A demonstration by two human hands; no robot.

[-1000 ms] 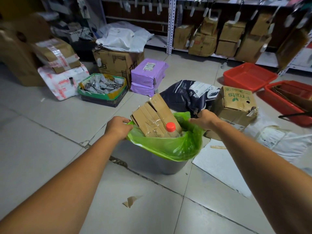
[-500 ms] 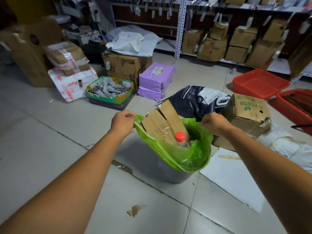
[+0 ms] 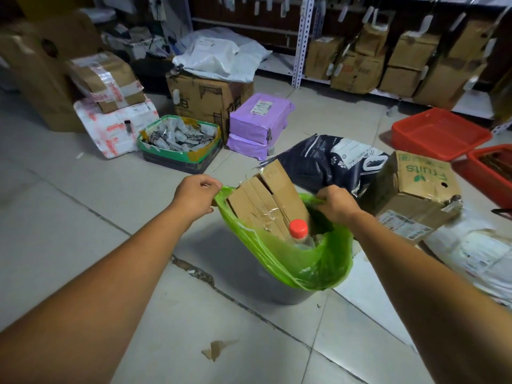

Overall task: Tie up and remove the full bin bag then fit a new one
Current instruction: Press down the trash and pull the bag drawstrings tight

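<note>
A green bin bag (image 3: 313,261) sits in a grey bin (image 3: 279,289) on the tiled floor. Flattened cardboard (image 3: 273,202) and a bottle with a red cap (image 3: 298,228) stick out of the bag. My left hand (image 3: 195,194) grips the bag's left edge, pulled up off the rim. My right hand (image 3: 336,203) grips the bag's far right edge above the bin. The near side of the bag still drapes over the bin's rim.
A "fruits" cardboard box (image 3: 415,195) and a dark printed bag (image 3: 329,162) lie just behind the bin. Purple parcels (image 3: 260,120), a green-rimmed crate (image 3: 180,142), red trays (image 3: 440,133) and shelving with boxes stand further back. A paper scrap (image 3: 217,349) lies on the floor.
Both hands have drawn the bag's edges upward and closer together. The bag's mouth is narrower and more of it has come off the bin's rim.
</note>
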